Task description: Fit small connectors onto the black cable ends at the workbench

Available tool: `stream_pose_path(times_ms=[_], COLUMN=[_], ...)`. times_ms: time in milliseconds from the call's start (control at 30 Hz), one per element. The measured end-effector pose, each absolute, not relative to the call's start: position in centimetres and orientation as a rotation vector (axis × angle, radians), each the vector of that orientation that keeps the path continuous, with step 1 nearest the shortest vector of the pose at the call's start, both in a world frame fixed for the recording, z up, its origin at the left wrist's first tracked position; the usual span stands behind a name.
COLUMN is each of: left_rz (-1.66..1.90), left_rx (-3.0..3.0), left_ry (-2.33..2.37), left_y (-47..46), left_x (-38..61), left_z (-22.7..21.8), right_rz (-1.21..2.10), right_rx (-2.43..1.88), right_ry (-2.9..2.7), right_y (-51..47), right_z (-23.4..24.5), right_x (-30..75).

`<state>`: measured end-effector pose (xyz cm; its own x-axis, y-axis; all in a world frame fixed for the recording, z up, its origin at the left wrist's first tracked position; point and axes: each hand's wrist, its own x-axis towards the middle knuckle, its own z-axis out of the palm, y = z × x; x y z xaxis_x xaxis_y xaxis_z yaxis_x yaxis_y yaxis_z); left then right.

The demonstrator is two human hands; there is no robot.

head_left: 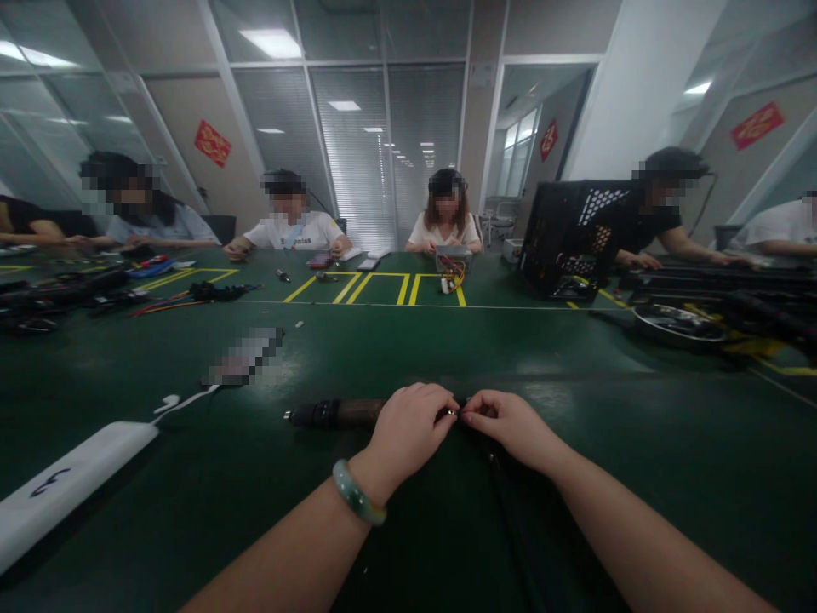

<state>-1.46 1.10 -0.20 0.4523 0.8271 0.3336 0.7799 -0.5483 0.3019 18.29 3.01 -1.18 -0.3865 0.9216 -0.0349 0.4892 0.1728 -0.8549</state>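
A dark cylindrical tool (357, 415) lies sideways on the green table, with a black ribbed end and a small metal tip at its left. My left hand (412, 430), a jade-like bangle on its wrist, is closed over the tool's right end. Close beside it my right hand (507, 426) pinches what looks like the end of a black cable (501, 489). That cable runs down toward the table's near edge. Something small and shiny shows between the two hands' fingertips. Fingers hide the exact spot where tool and cable end meet, so I cannot tell whether they are joined.
A white power strip (77, 485) lies at left, its cord leading to a pixelated phone-like object (248, 356). Cables and dark parts (70, 294) lie farther left. A black computer case (568, 238) and a round metal-rimmed part (680, 325) stand right. Several people sit opposite.
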Motion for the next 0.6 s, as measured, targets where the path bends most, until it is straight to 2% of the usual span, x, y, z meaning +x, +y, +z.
stream_pose_path(times_ms=[600], left_rz=[0.693], left_rx=[2.54], left_ry=[1.462], left_y=[1.18], left_x=[-1.41], left_z=[-0.27], right_rz=[1.13], right_rx=[-1.343], right_ry=[-1.97], right_y=[3.18], right_z=[-1.71], right_x=[18.27])
